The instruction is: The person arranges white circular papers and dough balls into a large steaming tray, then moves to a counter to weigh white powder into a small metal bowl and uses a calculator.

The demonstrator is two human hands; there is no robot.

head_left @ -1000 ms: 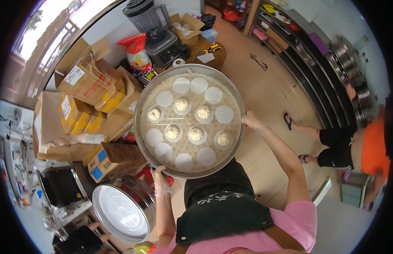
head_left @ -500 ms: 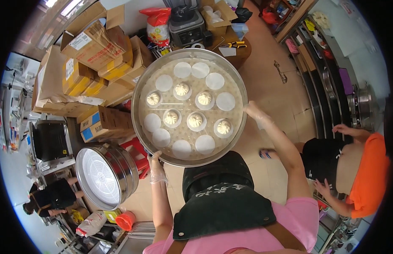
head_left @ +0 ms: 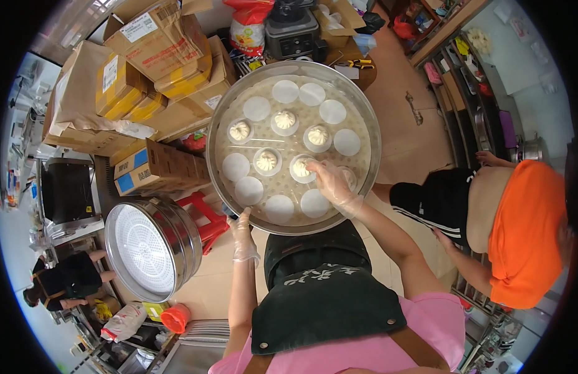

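Pleated buns [head_left: 284, 119] are sitting on paper rounds [head_left: 236, 167], likely against sticking; our left hand [head_left: 241, 227] is gripping the steamer tray [head_left: 295, 68], our right hand [head_left: 332, 189] touching one bun [head_left: 299, 166], pinch unclear.

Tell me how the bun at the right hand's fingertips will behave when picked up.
The bun looks like soft, pleated dough, so it would probably dent if the right hand pinched hard. It sits on a thin paper round, which may stick and lift with it. Being squat, it seems unlikely to roll if nudged.
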